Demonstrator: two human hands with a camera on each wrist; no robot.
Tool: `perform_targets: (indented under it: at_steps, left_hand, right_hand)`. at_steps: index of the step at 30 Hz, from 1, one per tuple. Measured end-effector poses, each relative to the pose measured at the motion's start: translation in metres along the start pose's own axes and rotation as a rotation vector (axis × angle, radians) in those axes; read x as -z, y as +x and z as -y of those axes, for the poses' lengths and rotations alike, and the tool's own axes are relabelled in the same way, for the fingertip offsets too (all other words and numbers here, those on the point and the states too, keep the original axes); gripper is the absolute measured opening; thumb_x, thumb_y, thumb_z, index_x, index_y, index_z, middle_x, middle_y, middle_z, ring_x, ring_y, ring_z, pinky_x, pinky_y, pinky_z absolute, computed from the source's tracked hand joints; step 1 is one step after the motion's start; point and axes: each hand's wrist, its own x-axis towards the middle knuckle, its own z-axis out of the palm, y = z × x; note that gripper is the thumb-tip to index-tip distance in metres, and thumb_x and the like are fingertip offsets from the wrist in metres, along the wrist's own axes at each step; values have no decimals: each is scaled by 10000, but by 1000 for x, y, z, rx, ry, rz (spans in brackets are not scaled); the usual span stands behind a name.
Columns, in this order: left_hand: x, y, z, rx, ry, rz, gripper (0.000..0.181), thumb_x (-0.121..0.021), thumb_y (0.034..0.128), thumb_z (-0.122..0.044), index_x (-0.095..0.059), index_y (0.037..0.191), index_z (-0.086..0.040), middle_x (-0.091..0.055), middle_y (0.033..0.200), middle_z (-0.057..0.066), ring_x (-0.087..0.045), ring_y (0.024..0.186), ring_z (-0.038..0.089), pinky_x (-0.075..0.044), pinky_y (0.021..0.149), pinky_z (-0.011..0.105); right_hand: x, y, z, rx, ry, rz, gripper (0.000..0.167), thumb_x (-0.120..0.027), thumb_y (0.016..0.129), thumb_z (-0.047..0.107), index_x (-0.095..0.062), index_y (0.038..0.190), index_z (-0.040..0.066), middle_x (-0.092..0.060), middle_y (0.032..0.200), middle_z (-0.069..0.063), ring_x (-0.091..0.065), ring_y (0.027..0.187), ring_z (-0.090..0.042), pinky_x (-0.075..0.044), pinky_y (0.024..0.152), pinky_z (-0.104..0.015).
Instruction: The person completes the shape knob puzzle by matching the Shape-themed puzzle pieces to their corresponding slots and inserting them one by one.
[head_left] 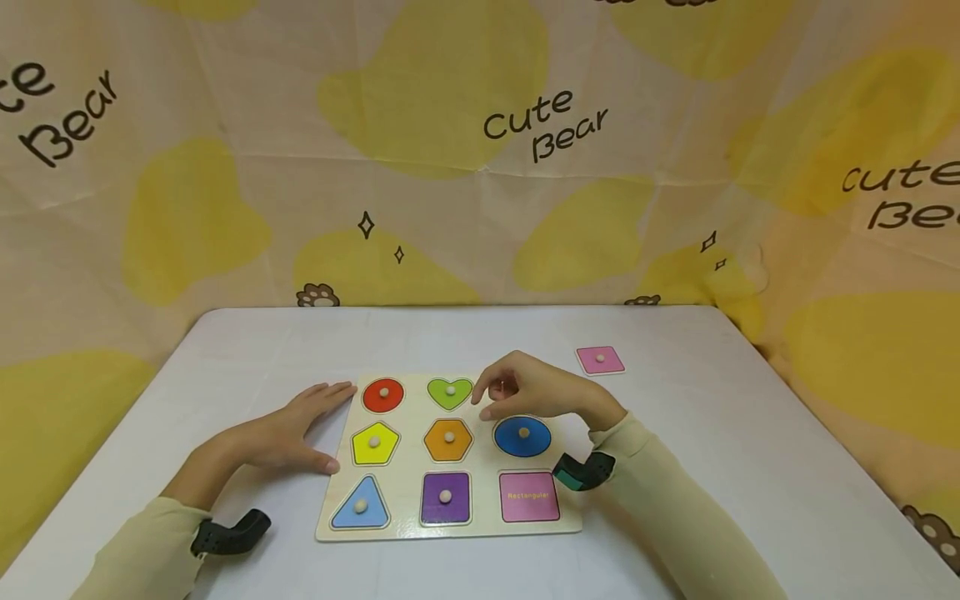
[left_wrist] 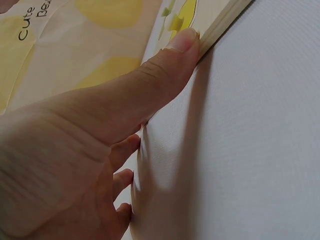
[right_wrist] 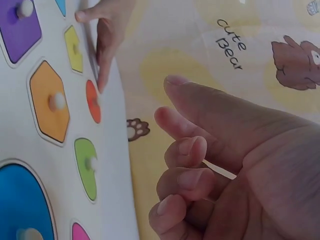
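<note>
A wooden knob puzzle board (head_left: 406, 492) lies on the table with coloured shapes in it. My left hand (head_left: 281, 435) rests at its left side, fingers spread, thumb (left_wrist: 177, 52) touching the board's edge. Above the board's upper right hovers my right hand (head_left: 534, 387), fingers loosely bent and thumb apart, holding nothing. Near it are the green heart (head_left: 442, 400) and blue oval (head_left: 510, 442). A pink shape (right_wrist: 78, 231) shows partly in the right wrist view; my right hand hides it in the head view. The pink recess (head_left: 528, 508) marked "Rectangular" holds no knobbed piece.
A pink knobbed piece (head_left: 588, 360) lies on the white table (head_left: 697, 400), beyond the board to the right. Red circle (head_left: 373, 400), yellow pentagon (head_left: 367, 454), orange hexagon (head_left: 448, 452), blue triangle (head_left: 367, 492) and purple square (head_left: 442, 514) sit in the board. A printed cloth (head_left: 450, 167) hangs behind.
</note>
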Motion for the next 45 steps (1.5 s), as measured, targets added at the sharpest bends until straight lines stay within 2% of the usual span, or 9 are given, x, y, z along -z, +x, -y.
perform_targets:
  at_steps: [4, 11, 21, 26, 31, 36, 45]
  left_hand:
    - [0, 0, 0, -2, 3, -4, 1117, -851, 738, -467, -240, 1614, -140, -196, 1681, 199, -71, 1522, 525, -148, 1152, 786]
    - [-1, 0, 0, 4, 4, -1, 1113, -847, 740, -477, -242, 1615, -152, -205, 1680, 189, -72, 1522, 520, -158, 1149, 787]
    - [-1, -1, -1, 5, 7, -2, 1111, -847, 738, -477, -248, 1613, -147, -210, 1677, 196, -78, 1520, 520, -165, 1149, 785]
    - [-1, -1, 0, 3, 8, -5, 1108, -848, 738, -474, -250, 1612, -147, -209, 1677, 197, -81, 1520, 517, -168, 1149, 785]
    - [-2, -1, 0, -1, 4, -6, 1109, -847, 737, -478, -252, 1611, -143, -215, 1675, 195, -88, 1518, 516, -170, 1151, 781]
    - [-1, -1, 0, -7, 11, -9, 1108, -845, 738, -485, -253, 1611, -145, -216, 1676, 191, -84, 1520, 518, -165, 1150, 784]
    - [-1, -1, 0, -8, 4, -7, 1108, -847, 740, -474, -247, 1614, -150, -212, 1676, 192, -80, 1520, 518, -163, 1152, 782]
  right_hand:
    - [8, -4, -4, -8, 3, -25, 210, -725, 916, 78, -707, 1073, -60, -481, 711, 34, -437, 621, -77, -367, 586, -163]
    - [23, -13, -12, -80, -3, -93, 221, -706, 926, 96, -703, 1098, -43, -543, 769, 16, -485, 605, -116, -396, 537, -183]
    - [51, -36, -25, -176, -59, -200, 243, -704, 947, 146, -706, 1138, -3, -581, 818, -37, -533, 669, -167, -488, 605, -234]
    - [64, -47, -34, -207, -34, -245, 227, -696, 954, 141, -704, 1137, 7, -597, 833, -85, -500, 626, -139, -462, 573, -232]
    - [76, -59, -46, -246, -39, -295, 252, -688, 964, 164, -698, 1167, 15, -616, 902, -132, -521, 649, -156, -489, 586, -223]
    - [86, -69, -59, -277, -55, -352, 258, -683, 968, 179, -698, 1167, 17, -627, 962, -123, -544, 695, -170, -511, 631, -256]
    - [93, -77, -86, -360, -26, -384, 332, -651, 985, 184, -656, 1224, -46, -617, 973, -198, -535, 686, -177, -492, 639, -295]
